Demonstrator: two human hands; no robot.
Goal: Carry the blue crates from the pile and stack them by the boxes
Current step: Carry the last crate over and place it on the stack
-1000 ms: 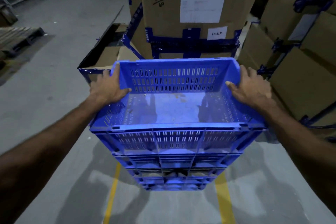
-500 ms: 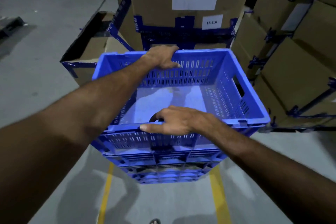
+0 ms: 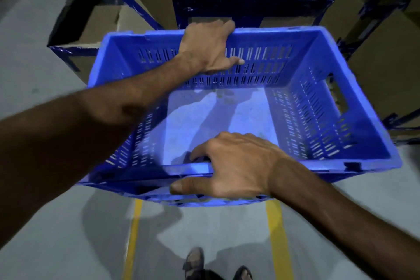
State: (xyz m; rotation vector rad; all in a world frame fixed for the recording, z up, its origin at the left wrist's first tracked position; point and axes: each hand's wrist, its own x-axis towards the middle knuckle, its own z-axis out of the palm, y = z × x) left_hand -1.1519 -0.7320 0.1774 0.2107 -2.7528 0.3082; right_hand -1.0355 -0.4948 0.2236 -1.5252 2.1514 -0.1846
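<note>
Both hands grip one blue crate (image 3: pixel 318 107) between them: the left hand (image 3: pixel 209 48) is curled over its far rim, the right hand (image 3: pixel 231 166) clasps its near rim, thumb outside. Beyond the left hand stand taped cardboard boxes (image 3: pixel 375 52); below the right hand, yellow floor lines (image 3: pixel 276 234).

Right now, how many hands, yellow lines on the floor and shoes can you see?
Hands: 2, the left hand and the right hand, both gripping the blue crate
Yellow lines: 2, one on the left, one on the right
Shoes: 2, one and another
Total: 6
</note>
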